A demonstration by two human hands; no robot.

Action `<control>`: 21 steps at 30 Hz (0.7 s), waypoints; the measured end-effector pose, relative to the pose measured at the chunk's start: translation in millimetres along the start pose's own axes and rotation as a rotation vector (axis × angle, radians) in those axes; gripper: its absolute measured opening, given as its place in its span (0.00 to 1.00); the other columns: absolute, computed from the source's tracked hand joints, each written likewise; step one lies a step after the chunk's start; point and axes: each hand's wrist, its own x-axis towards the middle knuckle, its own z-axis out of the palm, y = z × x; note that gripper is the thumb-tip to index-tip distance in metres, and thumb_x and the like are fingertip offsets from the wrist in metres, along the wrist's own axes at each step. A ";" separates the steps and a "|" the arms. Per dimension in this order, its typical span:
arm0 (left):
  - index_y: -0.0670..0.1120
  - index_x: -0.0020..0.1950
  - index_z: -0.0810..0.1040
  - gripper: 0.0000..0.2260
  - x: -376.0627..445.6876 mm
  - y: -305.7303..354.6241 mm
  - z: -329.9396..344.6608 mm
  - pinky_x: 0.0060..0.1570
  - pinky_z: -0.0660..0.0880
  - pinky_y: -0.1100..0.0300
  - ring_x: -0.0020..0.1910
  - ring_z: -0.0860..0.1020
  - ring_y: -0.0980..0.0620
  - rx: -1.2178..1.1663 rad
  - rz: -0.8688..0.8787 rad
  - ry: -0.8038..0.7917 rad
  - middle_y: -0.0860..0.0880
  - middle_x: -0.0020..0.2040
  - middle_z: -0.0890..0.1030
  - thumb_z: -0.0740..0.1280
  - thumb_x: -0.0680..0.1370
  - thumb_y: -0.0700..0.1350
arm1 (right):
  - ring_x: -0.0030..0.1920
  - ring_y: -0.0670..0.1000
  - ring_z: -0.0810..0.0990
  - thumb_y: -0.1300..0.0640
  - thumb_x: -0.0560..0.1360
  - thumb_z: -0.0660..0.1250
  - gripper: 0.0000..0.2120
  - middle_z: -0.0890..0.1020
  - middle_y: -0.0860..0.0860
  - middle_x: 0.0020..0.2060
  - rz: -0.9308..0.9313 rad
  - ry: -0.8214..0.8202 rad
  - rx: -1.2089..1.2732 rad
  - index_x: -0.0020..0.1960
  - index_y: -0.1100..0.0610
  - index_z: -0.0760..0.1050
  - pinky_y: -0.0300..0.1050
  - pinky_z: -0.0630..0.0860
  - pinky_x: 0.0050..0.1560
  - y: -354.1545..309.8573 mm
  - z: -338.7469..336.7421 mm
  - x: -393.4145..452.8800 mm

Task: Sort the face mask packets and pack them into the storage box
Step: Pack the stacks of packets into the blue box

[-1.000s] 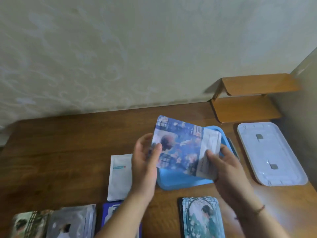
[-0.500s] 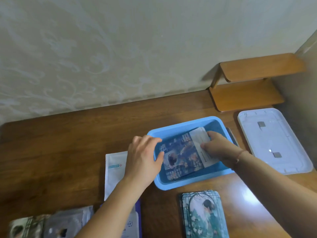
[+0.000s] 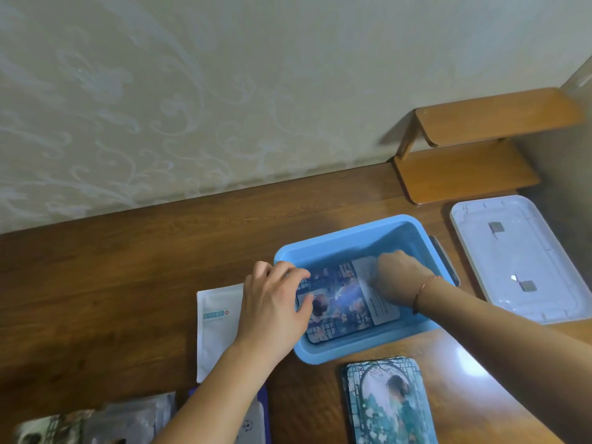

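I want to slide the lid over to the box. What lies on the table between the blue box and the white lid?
In the head view, a dark handle-like bar lies along the right side of the blue box; then bare table up to the white lid.

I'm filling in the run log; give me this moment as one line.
step: packing | blue illustrated mask packet: flat in blue plastic storage box | right hand: pressing packet | left hand: on box's left rim

The left arm point(image 3: 205, 402) hides part of the purple packet point(image 3: 261, 411); the bottom edge crops the grey packets point(image 3: 134, 418).
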 end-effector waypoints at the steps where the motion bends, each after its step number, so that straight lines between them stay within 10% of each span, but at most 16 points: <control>1: 0.50 0.56 0.82 0.13 0.0 -1.0 0.0 0.44 0.74 0.51 0.48 0.72 0.47 -0.014 -0.003 -0.003 0.55 0.50 0.80 0.75 0.72 0.49 | 0.46 0.56 0.78 0.54 0.79 0.62 0.09 0.78 0.55 0.50 -0.047 0.061 -0.027 0.42 0.57 0.71 0.45 0.72 0.42 -1.9 -3.1 1.6; 8: 0.49 0.54 0.82 0.10 -1.6 -3.6 4.5 0.43 0.74 0.48 0.48 0.71 0.47 -0.076 -0.020 0.033 0.55 0.49 0.80 0.70 0.74 0.41 | 0.61 0.56 0.75 0.46 0.75 0.67 0.26 0.76 0.52 0.62 -0.674 0.139 -0.386 0.70 0.53 0.66 0.54 0.76 0.57 -34.9 13.9 25.3; 21: 0.51 0.53 0.82 0.16 -5.2 -3.6 10.0 0.45 0.69 0.51 0.47 0.70 0.47 -0.125 -0.045 0.053 0.56 0.48 0.79 0.61 0.74 0.36 | 0.61 0.61 0.68 0.32 0.69 0.65 0.39 0.65 0.56 0.67 -0.782 0.190 -0.581 0.72 0.50 0.56 0.57 0.76 0.48 -38.0 47.7 34.2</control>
